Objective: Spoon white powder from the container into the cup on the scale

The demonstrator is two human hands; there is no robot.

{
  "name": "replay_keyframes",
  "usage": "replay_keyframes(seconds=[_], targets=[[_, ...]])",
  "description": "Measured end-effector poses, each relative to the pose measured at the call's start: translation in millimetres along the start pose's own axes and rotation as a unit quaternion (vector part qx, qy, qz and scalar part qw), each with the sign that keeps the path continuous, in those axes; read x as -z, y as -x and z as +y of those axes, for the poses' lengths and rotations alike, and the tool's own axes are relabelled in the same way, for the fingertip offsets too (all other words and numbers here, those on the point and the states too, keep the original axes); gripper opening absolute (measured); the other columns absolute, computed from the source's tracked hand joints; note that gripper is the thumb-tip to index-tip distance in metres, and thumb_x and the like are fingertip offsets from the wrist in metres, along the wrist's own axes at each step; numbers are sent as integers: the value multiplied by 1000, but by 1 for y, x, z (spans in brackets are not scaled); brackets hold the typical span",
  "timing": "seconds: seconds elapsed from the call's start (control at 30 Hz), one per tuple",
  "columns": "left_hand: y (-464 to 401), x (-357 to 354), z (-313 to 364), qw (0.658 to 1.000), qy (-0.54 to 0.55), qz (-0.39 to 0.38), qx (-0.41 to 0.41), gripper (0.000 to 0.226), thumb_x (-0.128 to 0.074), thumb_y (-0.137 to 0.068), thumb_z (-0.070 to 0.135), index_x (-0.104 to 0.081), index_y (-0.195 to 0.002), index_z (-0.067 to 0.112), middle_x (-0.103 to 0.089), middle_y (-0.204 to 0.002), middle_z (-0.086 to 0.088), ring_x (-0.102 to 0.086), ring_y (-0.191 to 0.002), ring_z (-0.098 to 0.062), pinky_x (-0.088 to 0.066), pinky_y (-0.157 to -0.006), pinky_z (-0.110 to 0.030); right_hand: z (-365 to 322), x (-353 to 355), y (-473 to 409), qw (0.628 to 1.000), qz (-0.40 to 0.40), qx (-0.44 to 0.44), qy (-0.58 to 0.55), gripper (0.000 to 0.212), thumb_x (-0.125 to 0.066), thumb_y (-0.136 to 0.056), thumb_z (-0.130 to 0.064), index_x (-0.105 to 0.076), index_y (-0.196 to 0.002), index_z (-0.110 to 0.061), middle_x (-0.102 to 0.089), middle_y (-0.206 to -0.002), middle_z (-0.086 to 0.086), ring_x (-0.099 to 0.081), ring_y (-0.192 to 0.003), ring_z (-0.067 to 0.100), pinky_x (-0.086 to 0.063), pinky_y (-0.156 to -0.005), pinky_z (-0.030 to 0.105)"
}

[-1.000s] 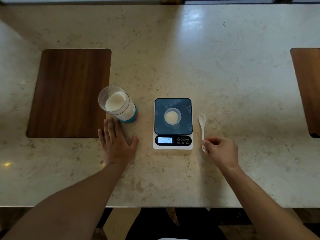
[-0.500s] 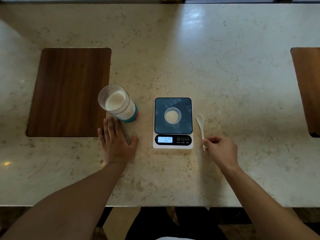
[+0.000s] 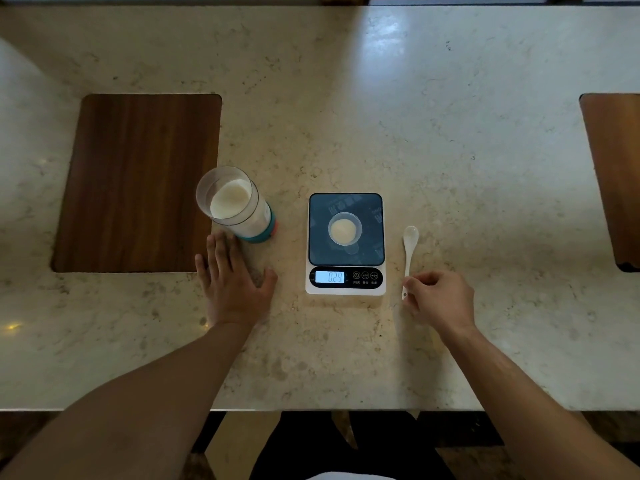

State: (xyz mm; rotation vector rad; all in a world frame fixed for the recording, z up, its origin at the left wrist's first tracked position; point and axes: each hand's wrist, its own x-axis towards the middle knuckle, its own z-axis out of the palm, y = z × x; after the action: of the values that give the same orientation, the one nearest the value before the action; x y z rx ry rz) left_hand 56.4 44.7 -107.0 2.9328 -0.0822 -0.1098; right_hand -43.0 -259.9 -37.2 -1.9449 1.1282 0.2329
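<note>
A clear container (image 3: 235, 206) of white powder with a teal base stands open, left of the scale. The digital scale (image 3: 370, 209) carries a small clear cup (image 3: 344, 228) with some white powder in it, and its display is lit. A white spoon (image 3: 410, 244) lies on the counter right of the scale, bowl pointing away from me. My right hand (image 3: 440, 299) pinches the near end of its handle between thumb and fingers. My left hand (image 3: 232, 282) rests flat on the counter, fingers spread, its fingertips just short of the container's base.
A dark wooden panel (image 3: 138, 181) is set into the marble counter left of the container, and another (image 3: 616, 174) sits at the far right. The counter's front edge (image 3: 311, 408) runs below my forearms.
The spoon's bowl has swung slightly on the counter while my right hand stays at the handle's end. My left hand, the container and the scale have not moved.
</note>
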Motion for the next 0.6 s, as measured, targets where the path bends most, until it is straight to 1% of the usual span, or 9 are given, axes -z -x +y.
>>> replay_keyframes(seconds=[0.13, 0.27, 0.43, 0.6], targets=[[-1, -2, -1, 1000, 0, 2, -1, 96, -38, -87, 66, -13, -159, 7, -14, -167, -15, -4, -156, -26, -2, -125, -51, -1, 1, 1, 1000, 4, 6, -1, 18, -74, -85, -21, -75, -67, -24, -70, -55, -13, -66, -50, 1, -46, -41, 12], [0, -2, -1, 1000, -7, -1, 0, 96, -38, -88, 66, -13, -159, 7, -14, -168, -15, -4, -156, -26, -2, -125, -51, 0, 3, 2, 1000, 10, 1, 0, 14, -76, -85, -23, -75, -70, -24, -71, -57, -11, -67, -51, 2, -47, -45, 15], [1, 1, 1, 1000, -1, 1, -2, 95, -38, -88, 65, -15, -158, 6, -16, -167, -17, -6, -156, -28, -1, -125, -50, 2, 7, 3, 1000, 17, 6, -7, 10, -76, -85, -23, -77, -75, -22, -72, -60, -10, -66, -54, 1, -52, -57, 21], [0, 7, 4, 1000, -3, -20, 5, 96, -34, -88, 67, -10, -159, 8, -11, -168, -15, -2, -156, -26, 1, -125, -49, 1, 11, 4, 1000, 20, 18, -15, 14, -76, -85, -24, -75, -71, -25, -71, -58, -13, -66, -54, 0, -51, -56, 21]])
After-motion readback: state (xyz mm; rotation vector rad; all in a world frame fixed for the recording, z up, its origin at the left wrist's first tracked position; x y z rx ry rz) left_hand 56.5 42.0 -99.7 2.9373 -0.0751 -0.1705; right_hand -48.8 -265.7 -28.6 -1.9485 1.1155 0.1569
